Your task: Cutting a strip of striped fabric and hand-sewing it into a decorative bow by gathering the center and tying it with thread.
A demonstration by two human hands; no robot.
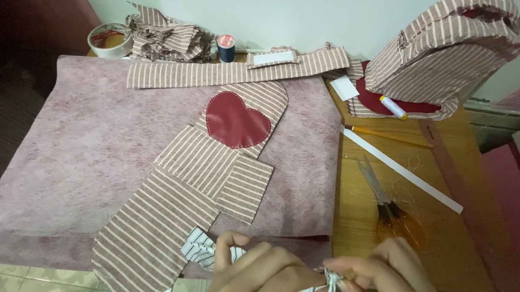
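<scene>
My left hand (257, 280) and my right hand (384, 283) are together at the bottom edge, both pinching a small piece of white cloth with dark stripes (201, 248). The cloth bunches between my fingertips and sticks out to the left of my left hand. Just above my hands lie striped pink-and-white fabric pieces (203, 166), one bearing a dark red heart patch (236, 121). They rest on a mottled pink felt sheet (89, 152).
Orange-handled scissors (390, 207), a white strip (401, 170) and a pencil (389, 135) lie on the wooden table (357, 232) to the right. A striped fabric bag (447, 49), thread spools (225, 47), a tape roll (110, 39) and fabric scraps stand at the back.
</scene>
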